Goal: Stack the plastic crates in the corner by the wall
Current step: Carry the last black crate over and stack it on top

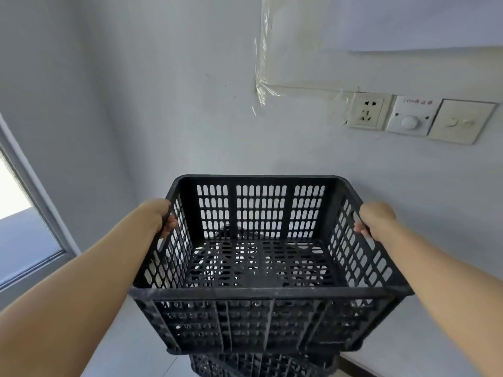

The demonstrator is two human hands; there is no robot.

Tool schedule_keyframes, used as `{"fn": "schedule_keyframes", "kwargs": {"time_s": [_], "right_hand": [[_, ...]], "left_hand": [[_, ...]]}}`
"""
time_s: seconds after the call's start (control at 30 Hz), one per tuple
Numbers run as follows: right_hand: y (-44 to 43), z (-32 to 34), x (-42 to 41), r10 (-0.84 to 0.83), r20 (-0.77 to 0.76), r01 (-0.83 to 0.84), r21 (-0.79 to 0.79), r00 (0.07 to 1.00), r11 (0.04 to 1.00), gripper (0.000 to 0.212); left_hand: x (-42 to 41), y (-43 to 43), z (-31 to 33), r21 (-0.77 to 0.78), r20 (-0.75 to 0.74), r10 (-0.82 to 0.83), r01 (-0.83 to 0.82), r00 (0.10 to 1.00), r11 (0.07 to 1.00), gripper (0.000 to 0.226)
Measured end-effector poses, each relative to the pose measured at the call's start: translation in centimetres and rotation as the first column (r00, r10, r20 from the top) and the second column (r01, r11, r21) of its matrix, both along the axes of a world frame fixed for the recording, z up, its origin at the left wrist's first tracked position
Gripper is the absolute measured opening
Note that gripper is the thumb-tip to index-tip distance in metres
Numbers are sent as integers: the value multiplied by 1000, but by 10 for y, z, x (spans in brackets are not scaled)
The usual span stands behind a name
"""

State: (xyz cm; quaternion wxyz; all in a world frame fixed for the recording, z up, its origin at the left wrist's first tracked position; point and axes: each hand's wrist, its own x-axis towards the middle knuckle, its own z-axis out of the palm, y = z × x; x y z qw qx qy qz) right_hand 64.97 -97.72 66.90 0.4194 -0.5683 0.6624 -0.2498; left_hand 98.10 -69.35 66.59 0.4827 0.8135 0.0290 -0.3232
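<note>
I hold a black perforated plastic crate (261, 292) in front of me, close to the white wall. My left hand (163, 217) grips the crate's left rim, fingers curled through the side. On the opposite rim my right hand (371, 219) grips the same way. The crate is empty; its slotted bottom lets the floor show through. Below it, at the bottom edge of the view, the top of another black crate (261, 367) shows, partly hidden by the one I hold.
A wall socket (366, 111), a round dial switch (408, 119) and a blank plate (460, 122) sit on the wall at upper right. Clear plastic film (262, 58) hangs on the wall above. A grey window frame (35, 202) runs down the left.
</note>
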Motion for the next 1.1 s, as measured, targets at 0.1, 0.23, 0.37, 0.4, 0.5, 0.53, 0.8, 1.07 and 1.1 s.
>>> {"fn": "schedule_keyframes", "kwargs": {"time_s": [0.1,0.23,0.37,0.4,0.5,0.53,0.8,1.07,1.1], "right_hand": [[-14,-6,9,38,-21,-38,2,999,999,28],[-28,-11,22,70,-21,-69,24,997,997,24],[-37,-10,28,96,-33,-95,23,995,995,19],[-39,-9,28,106,-36,-106,22,994,994,19],[-42,-7,28,157,-84,-155,32,984,987,14],[-41,-8,28,197,-124,-197,14,973,980,12],[-3,1,19,266,-593,-511,-293,760,808,16],[98,17,-11,597,-436,-724,-226,674,652,51],[116,15,-19,629,-418,-739,-179,655,650,49]], "left_hand": [[3,-9,-1,35,-24,0,1,1000,999,36],[7,-13,-5,41,-35,30,-29,999,999,37],[10,-19,-5,44,-22,43,-42,999,998,37],[10,-20,-5,44,-15,41,-41,999,998,37],[5,-20,-1,63,23,11,-13,1000,998,37],[4,-20,-1,97,39,-18,14,999,995,38],[-26,-13,16,638,539,-436,-12,721,770,17],[-108,5,38,485,558,-797,688,232,540,41],[-122,15,35,503,511,-846,744,154,439,46]]}}
